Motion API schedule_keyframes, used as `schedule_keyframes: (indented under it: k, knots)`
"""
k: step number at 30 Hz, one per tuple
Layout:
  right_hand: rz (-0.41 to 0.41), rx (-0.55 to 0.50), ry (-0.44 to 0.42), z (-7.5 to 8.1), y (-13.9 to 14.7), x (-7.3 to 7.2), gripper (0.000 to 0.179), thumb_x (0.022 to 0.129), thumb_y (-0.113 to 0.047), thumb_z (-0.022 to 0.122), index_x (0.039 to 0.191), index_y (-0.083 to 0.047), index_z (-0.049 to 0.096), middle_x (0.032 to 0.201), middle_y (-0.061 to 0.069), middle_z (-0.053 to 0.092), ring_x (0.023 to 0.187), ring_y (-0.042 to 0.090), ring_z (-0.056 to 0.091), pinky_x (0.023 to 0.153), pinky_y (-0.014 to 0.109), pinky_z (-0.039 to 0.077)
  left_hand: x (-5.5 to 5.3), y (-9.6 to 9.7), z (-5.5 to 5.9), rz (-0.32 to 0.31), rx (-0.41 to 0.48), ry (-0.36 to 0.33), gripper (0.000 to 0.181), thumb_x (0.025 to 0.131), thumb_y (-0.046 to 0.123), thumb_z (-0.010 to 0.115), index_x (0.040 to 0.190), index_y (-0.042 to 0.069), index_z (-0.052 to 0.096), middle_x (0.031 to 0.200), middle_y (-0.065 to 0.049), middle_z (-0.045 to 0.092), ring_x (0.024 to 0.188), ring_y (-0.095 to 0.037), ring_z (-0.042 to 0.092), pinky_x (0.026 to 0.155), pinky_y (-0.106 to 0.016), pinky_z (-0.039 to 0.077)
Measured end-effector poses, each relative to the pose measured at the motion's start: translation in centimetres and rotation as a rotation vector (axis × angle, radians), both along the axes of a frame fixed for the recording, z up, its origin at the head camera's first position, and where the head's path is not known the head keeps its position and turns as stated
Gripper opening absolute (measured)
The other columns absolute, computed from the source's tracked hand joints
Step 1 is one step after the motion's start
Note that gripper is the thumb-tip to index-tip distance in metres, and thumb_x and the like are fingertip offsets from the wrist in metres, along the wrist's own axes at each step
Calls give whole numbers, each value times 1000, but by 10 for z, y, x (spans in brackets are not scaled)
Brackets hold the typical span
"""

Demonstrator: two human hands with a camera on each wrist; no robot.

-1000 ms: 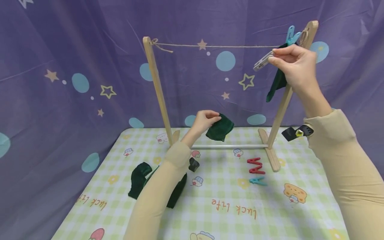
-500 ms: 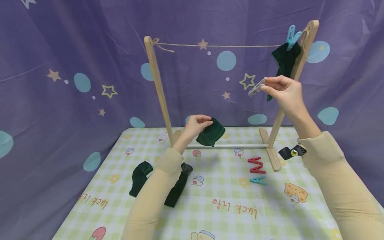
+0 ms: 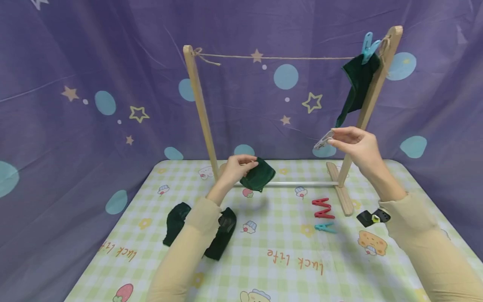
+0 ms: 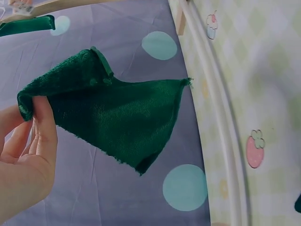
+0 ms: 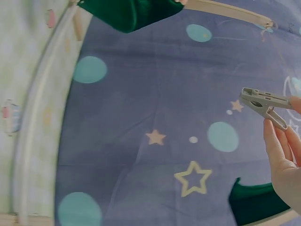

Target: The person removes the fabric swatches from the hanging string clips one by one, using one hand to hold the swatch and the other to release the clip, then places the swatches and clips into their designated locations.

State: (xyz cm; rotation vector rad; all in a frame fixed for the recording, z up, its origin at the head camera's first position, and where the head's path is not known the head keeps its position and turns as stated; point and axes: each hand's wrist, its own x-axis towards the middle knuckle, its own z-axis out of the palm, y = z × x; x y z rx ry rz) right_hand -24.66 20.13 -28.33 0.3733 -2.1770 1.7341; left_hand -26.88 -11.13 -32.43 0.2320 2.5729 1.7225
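Observation:
My left hand (image 3: 235, 173) pinches a small dark green cloth piece (image 3: 258, 175) by its edge, above the table in front of the rack's left part; in the left wrist view the cloth (image 4: 117, 108) spreads out past the fingertips. Between thumb and fingers my right hand (image 3: 360, 151) holds a grey clothespin (image 3: 323, 140), and in the right wrist view this clothespin (image 5: 265, 104) points away from the hand. Above the right hand another green cloth (image 3: 358, 82) hangs from the string (image 3: 286, 58), clipped by a light blue clothespin (image 3: 369, 49) beside the right post.
A wooden rack (image 3: 201, 109) with a white crossbar (image 3: 302, 183) stands at the back of the checked table. Two red clothespins (image 3: 323, 214) and a blue one (image 3: 325, 227) lie near its right foot. More green cloth (image 3: 222, 239) lies at left, partly behind my left sleeve.
My right hand has come down from the string with the grey clothespin, uncovering the hanging cloth. My left hand has moved left and slightly down with its green cloth.

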Motion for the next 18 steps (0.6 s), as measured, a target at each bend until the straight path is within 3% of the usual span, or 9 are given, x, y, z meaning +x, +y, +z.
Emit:
schedule_keyframes:
  k: [3,10,18]
  knots:
    - [-6,24,-25,-13,2,5,31,77,-16,69,106,-6,62,86,-16,63,81,0,60,70,12,47,5,-4,-4,3,-10,-12,23,84,18,62,105,8,65,98,-7,62,61,-11,47,61,-34,47]
    - [75,1,-90,-39,7,14,30,80,-14,66,108,-5,59,89,-14,63,84,0,60,72,12,46,11,-9,-16,-10,15,10,24,84,12,61,106,2,63,98,-10,64,60,-7,49,52,-20,43]
    - [176,28,-150,-63,9,21,27,82,-14,64,108,-9,58,98,-17,61,89,-4,58,72,13,47,18,-16,-35,-13,79,2,26,85,8,58,109,1,61,82,-5,60,55,-6,47,50,-22,43]
